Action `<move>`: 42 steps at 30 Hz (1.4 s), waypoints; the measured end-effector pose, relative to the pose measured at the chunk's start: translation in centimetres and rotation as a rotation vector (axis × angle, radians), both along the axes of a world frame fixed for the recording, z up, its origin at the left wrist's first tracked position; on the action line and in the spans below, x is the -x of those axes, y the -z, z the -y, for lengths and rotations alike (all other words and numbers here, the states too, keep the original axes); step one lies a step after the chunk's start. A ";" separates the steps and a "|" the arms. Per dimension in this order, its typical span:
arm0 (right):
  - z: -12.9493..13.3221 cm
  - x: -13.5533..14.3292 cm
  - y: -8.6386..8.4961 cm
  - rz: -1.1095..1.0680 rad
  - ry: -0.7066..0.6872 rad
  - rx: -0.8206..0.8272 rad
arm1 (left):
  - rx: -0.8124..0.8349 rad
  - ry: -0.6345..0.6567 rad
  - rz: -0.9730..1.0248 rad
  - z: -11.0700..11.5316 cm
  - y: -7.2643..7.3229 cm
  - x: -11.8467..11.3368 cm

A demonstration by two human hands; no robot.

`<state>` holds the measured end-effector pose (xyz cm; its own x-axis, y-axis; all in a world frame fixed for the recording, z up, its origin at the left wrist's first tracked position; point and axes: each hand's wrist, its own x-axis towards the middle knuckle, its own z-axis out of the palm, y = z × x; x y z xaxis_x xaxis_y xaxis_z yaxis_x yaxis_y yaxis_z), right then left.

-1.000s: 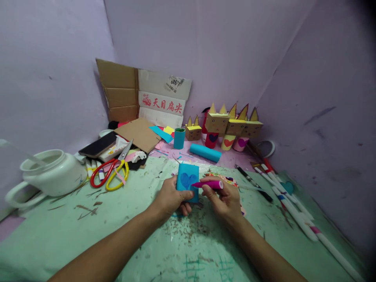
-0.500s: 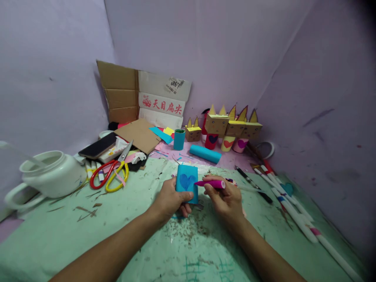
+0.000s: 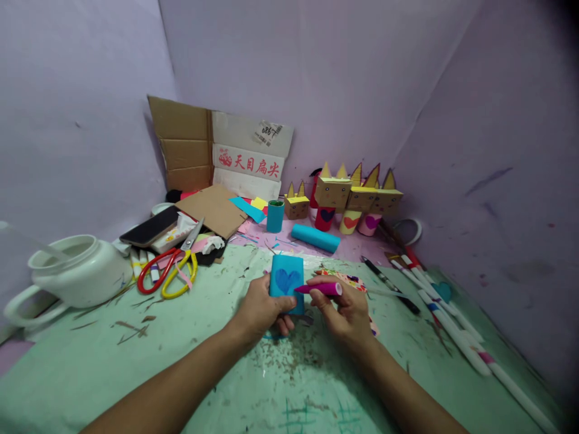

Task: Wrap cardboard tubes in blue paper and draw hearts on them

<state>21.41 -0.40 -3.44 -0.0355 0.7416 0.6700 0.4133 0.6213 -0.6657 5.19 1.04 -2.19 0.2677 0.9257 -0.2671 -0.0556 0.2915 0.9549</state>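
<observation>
Near the middle of the green table covering, my left hand (image 3: 262, 307) grips a small blue paper-covered tube (image 3: 289, 264) upright, its thumb across the lower front. A darker blue heart (image 3: 287, 281) is coloured on the side facing me. Between the fingers of my right hand (image 3: 346, 310) is a magenta marker (image 3: 323, 289), its tip at the heart's lower right edge; whether it touches the paper I cannot tell. A patterned piece (image 3: 342, 278) in pink, red and orange lies partly hidden behind and under my right hand.
Scissors (image 3: 174, 265) and a white pot (image 3: 81, 271) stand on the left. At the back are a blue roll (image 3: 315, 237), a blue tube (image 3: 275, 216) and several cardboard-headed figures (image 3: 333, 191). Several white markers (image 3: 455, 334) and a black pen (image 3: 389, 283) lie on the right.
The magenta marker and my right hand have shifted slightly left and down along the heart's right edge. My left hand still holds the tube in almost the same place.
</observation>
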 end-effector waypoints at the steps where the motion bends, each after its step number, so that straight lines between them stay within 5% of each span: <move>1: 0.0 0.0 0.0 -0.005 -0.010 0.000 | -0.002 0.003 0.003 0.0 0.0 0.0; 7: -0.2 0.0 0.5 -0.072 0.073 0.008 | -0.004 0.016 0.004 0.1 -0.1 0.0; 13: 0.1 0.3 0.2 0.003 -0.031 -0.031 | 0.005 -0.003 0.014 0.0 -0.3 -0.1; 18: -0.2 0.0 0.6 -0.074 0.068 -0.017 | 0.003 -0.002 0.014 0.1 -0.2 -0.1; 25: 0.0 0.2 0.4 -0.001 -0.031 0.002 | 0.015 -0.001 0.003 0.0 -0.2 -0.1; 32: -0.4 -0.4 0.8 -0.177 0.113 0.056 | 0.010 -0.001 -0.011 0.0 -0.2 -0.1; 42: -0.6 -0.6 1.0 -0.121 0.084 0.060 | 0.002 0.017 -0.002 0.1 -0.4 -0.1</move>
